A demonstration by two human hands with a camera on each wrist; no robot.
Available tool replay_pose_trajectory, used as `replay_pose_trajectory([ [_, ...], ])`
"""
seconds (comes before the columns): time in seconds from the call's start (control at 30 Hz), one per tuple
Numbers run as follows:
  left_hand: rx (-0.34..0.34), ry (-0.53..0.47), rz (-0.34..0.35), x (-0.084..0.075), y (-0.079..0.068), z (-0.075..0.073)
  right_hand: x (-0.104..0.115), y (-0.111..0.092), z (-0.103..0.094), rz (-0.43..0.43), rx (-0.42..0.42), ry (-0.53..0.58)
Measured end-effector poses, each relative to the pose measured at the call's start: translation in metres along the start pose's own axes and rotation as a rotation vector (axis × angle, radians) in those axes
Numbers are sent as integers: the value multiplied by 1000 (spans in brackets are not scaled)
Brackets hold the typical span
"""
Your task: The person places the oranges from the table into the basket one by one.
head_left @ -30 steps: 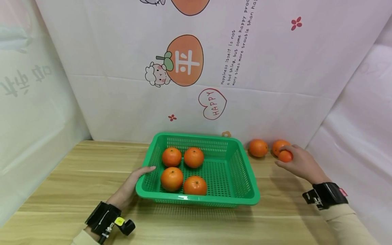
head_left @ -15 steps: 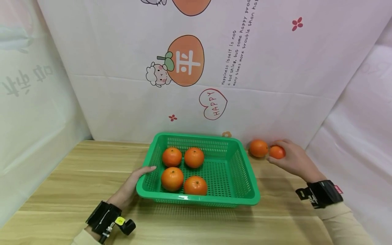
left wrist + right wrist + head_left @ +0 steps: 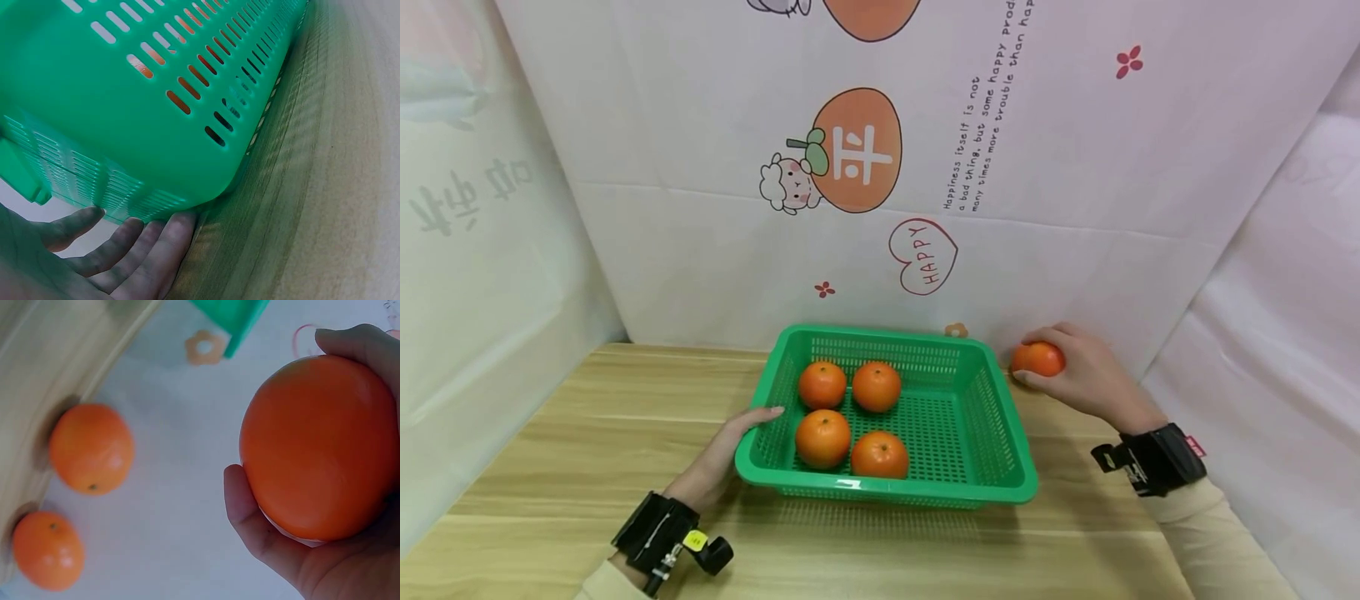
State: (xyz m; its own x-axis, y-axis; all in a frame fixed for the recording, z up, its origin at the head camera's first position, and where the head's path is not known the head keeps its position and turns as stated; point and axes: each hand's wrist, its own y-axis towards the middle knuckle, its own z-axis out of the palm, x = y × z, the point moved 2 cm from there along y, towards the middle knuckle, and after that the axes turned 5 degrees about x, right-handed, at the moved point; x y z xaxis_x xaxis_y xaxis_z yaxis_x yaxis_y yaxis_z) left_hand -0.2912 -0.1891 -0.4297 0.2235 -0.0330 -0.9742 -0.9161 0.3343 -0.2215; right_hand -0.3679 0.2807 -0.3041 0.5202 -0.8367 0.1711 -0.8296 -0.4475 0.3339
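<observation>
My right hand (image 3: 1086, 367) grips an orange (image 3: 319, 450), thumb on one side and fingers on the other. In the head view this fruit overlaps a second orange on the table just right of the green plastic basket (image 3: 1026, 467). The right wrist view shows two oranges on the table, one nearer (image 3: 92, 449) and one farther to the corner (image 3: 49, 550). My left hand (image 3: 722, 450) holds the basket's left end, its thumb over the rim and its fingertips against the outer wall. Several oranges (image 3: 823, 438) sit in the basket's left half; its right half shows bare mesh.
The wooden table (image 3: 587, 450) runs up to a white printed cloth (image 3: 700, 267) standing along the back. White cloth walls also rise at the left and right sides. A black camera strap (image 3: 655, 533) is on each wrist.
My right hand has moved left with the orange, from beside the far-right orange to over the one next to the basket. My left hand and the basket have stayed in place.
</observation>
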Motion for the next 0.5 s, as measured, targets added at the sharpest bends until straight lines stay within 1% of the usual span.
replay_pose_trajectory([
  [0.23, -10, 4, -7, 0, -1, 0, 25, 14, -1, -11, 37, 47],
  [0.5, -15, 16, -13, 0, -1, 0, 38, 21, 2, -9, 49, 103],
])
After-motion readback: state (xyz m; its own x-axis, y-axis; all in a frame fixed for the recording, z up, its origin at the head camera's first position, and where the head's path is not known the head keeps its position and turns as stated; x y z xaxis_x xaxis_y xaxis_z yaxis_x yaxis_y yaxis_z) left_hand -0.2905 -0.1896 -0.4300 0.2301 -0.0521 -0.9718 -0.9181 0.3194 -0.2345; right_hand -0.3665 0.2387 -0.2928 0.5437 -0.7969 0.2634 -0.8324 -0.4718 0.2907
